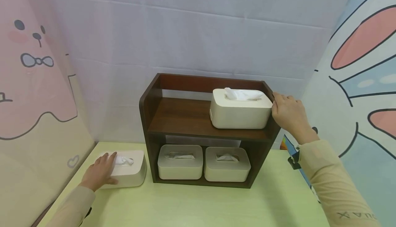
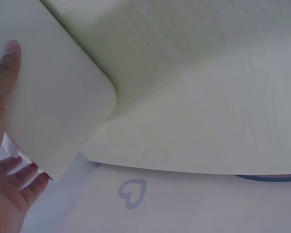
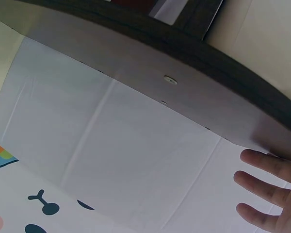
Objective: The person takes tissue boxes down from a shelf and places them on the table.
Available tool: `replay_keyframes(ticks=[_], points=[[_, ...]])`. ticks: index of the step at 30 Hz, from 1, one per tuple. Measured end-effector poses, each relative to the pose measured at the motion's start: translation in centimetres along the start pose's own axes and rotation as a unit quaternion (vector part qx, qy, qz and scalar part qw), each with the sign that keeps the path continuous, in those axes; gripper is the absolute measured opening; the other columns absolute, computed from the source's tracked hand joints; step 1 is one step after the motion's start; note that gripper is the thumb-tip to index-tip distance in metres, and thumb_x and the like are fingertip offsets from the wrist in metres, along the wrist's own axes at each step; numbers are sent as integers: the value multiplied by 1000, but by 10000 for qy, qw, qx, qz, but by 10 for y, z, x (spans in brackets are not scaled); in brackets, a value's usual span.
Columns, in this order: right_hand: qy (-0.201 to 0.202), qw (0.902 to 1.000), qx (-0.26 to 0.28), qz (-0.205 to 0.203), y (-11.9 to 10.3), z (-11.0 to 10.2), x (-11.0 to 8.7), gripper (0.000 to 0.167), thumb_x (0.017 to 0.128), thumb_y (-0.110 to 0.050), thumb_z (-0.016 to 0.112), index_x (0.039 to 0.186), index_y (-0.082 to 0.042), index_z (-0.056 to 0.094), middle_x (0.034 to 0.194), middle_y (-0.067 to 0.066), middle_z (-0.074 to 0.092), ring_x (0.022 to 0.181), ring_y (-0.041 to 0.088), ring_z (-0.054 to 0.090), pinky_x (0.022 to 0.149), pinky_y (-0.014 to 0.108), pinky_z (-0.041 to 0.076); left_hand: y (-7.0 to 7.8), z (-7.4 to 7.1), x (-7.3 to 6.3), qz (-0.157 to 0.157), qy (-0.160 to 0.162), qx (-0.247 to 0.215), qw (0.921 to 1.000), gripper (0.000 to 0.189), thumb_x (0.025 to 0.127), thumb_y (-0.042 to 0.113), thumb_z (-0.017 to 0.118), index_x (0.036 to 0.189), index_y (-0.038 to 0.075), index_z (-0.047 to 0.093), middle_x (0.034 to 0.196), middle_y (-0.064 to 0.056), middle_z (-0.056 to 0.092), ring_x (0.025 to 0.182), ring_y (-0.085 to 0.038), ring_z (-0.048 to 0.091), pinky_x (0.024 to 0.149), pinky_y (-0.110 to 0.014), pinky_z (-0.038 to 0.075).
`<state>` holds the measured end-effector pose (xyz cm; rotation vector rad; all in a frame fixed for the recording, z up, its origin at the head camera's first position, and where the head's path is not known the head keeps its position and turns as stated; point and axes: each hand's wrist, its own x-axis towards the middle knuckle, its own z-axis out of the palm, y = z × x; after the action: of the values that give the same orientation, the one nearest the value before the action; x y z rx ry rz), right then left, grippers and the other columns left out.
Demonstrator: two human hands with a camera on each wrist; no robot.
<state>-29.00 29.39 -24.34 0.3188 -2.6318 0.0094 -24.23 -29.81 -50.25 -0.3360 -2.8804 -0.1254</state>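
On the left of the tabletop, my left hand (image 1: 100,172) holds a white tissue box (image 1: 138,173). Its fingers lie across the top by the tissue, and the thumb (image 2: 7,73) presses the front face. My right hand (image 1: 290,115) touches the upper right side panel of a dark brown two-tier shelf (image 1: 182,115). In the right wrist view three fingers (image 3: 264,187) extend straight and spread below that panel (image 3: 145,82); the thumb is out of sight there. Another tissue box (image 1: 239,115) stands on the upper tier, close to this hand.
Two more tissue boxes, one left (image 1: 180,168) and one right (image 1: 227,170), sit side by side on the lower tier. The shelf stands on a pale green tabletop (image 1: 191,206). A white cloth (image 1: 198,41) hangs behind, with cartoon-printed sheets (image 1: 34,93) at both sides.
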Motion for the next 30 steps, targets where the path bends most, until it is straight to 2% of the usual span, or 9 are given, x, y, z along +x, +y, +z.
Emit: replay_keyframes(ticks=[13,24,30], points=[[44,10000,-31,0,-2,-3,-1,44,95,-15,29,129,8,42,122,31,51,105,49,48,80,61,38,0,1,0,-381,198,-53,9991,104,53,38,83,130,-8,31,117,-38,44,102,-53,47,67,-54,48],[125,9999,-10,-3,-2,-4,-2,43,94,-15,30,128,8,44,121,30,53,103,49,49,78,61,38,4,-3,3,-587,-30,-94,9982,99,58,28,82,132,-9,28,119,-39,43,104,-54,45,67,-54,48],[106,9999,-3,16,-2,-2,-1,43,94,-15,30,128,8,44,120,30,53,103,49,48,79,62,38,6,-8,2,-588,3,61,9983,90,63,14,81,131,-10,28,115,-39,44,95,-53,48,57,-51,48]])
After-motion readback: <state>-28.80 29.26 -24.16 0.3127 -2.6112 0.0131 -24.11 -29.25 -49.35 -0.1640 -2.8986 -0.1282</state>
